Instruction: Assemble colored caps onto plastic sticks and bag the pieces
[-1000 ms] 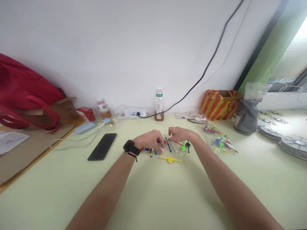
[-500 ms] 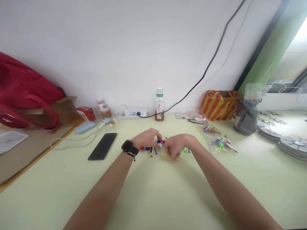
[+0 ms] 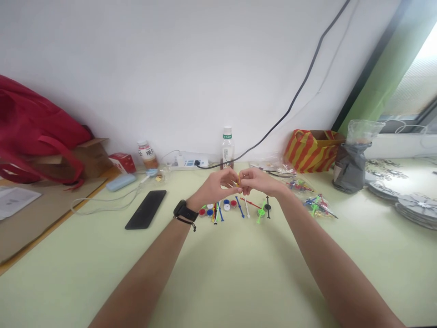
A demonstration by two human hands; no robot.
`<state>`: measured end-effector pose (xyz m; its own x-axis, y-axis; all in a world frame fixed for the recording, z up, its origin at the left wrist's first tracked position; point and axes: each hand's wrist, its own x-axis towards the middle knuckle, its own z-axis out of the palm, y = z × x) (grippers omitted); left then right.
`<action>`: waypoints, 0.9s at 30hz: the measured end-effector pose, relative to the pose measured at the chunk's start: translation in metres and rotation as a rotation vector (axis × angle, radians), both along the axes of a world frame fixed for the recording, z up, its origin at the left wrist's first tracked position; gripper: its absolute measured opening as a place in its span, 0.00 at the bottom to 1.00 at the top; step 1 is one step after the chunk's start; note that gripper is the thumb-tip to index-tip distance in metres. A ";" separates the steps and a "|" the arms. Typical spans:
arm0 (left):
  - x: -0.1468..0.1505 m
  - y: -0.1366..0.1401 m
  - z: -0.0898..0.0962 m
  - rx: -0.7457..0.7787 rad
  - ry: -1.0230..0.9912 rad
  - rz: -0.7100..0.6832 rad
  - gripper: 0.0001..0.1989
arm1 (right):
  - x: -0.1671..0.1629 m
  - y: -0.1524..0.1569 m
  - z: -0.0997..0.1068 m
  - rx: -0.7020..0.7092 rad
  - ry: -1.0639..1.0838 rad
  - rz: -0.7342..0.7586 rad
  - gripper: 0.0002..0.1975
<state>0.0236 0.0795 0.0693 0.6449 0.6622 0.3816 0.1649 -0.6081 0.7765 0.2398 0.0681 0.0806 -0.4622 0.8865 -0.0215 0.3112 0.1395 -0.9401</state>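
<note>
My left hand (image 3: 220,187) and my right hand (image 3: 257,181) meet above the table, fingertips pinched together on a small yellow plastic arrow (image 3: 238,179). Much of the arrow is hidden by the fingers. Below them lie a blue arrow (image 3: 240,207), a white arrow (image 3: 247,207) and a red arrow (image 3: 254,203). Further right are a green arrow (image 3: 261,213) on a round base and a black arrow (image 3: 268,207). Small round pieces, including a red one (image 3: 233,204) and a white one (image 3: 227,207), lie near my left wrist beside a bunch of mixed arrows (image 3: 215,213).
A black phone (image 3: 146,209) lies on the left. Behind my hands stand a bottle (image 3: 227,146) and a power strip (image 3: 191,161). On the right are bags of coloured pieces (image 3: 317,205), a striped bag (image 3: 312,150), a grey bag (image 3: 350,168) and stacked discs (image 3: 418,209).
My right hand has picked the yellow arrow up off the table. Both hands have risen and come together around it, uncovering the arrows and round pieces below.
</note>
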 end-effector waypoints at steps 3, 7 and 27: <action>0.003 0.001 -0.004 0.012 -0.008 0.013 0.11 | -0.005 0.000 -0.004 0.023 0.002 0.020 0.03; -0.001 0.005 -0.011 -0.026 0.056 0.031 0.12 | -0.009 0.001 -0.011 0.064 -0.132 -0.063 0.05; -0.021 0.021 -0.024 0.166 0.479 0.115 0.13 | -0.009 0.006 -0.025 0.164 -0.638 0.183 0.17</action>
